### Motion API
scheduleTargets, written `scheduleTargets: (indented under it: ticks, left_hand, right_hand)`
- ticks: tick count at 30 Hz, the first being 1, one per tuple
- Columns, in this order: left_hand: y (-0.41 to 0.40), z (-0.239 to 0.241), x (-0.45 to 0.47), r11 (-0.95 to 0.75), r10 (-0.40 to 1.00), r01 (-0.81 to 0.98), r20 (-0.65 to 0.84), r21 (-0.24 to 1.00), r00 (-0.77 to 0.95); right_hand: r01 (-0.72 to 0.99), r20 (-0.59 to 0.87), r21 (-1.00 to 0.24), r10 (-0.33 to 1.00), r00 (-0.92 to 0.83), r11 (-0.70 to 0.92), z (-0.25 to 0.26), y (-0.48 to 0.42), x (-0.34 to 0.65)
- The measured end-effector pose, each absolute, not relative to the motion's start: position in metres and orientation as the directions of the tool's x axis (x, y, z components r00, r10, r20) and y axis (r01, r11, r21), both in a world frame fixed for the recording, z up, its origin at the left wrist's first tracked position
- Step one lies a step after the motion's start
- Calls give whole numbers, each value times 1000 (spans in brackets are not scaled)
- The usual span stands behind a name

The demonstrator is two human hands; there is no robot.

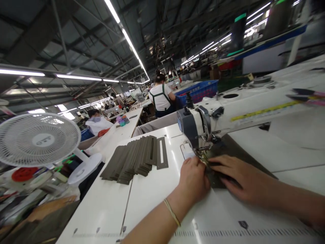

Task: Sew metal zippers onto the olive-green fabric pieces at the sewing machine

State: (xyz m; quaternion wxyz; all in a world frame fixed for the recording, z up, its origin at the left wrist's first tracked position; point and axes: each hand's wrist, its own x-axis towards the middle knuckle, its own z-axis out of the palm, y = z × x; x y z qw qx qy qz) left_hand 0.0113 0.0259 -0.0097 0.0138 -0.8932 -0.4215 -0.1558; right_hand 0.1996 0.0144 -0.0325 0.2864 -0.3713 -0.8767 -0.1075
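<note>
A dark olive fabric piece (pixel 243 156) lies on the white machine bed, under and beside the head of a sewing machine (pixel 194 123). My left hand (pixel 194 178), with a thin band at the wrist, is closed at the fabric's near left edge, fingertips just in front of the needle area. My right hand (pixel 238 174) rests on the fabric with fingers stretched toward the presser foot, thumb apart from them. The needle point itself is hidden by my fingers and the machine parts. Left of the machine, a fanned stack of olive slotted strips (pixel 129 157) lies on the table.
A white fan (pixel 43 139) stands at the left beside piled materials. Scissors (pixel 307 96) and a yellow tape measure (pixel 264 110) lie on the machine arm. A ruler scale (pixel 218 234) runs along the near edge. Ahead, a person (pixel 161 93) works near a blue crate (pixel 200 91).
</note>
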Motion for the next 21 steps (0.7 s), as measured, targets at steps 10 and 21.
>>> scheduleTargets:
  ticks: [10, 21]
  left_hand:
    - [12, -21, 4, -754, 624, 655, 367, 52, 690]
    - [22, -21, 5, -790, 554, 613, 469, 32, 688]
  right_hand:
    - [624, 740, 156, 328, -587, 766, -39, 10, 185]
    - [621, 712, 53, 406, -573, 782, -40, 13, 189]
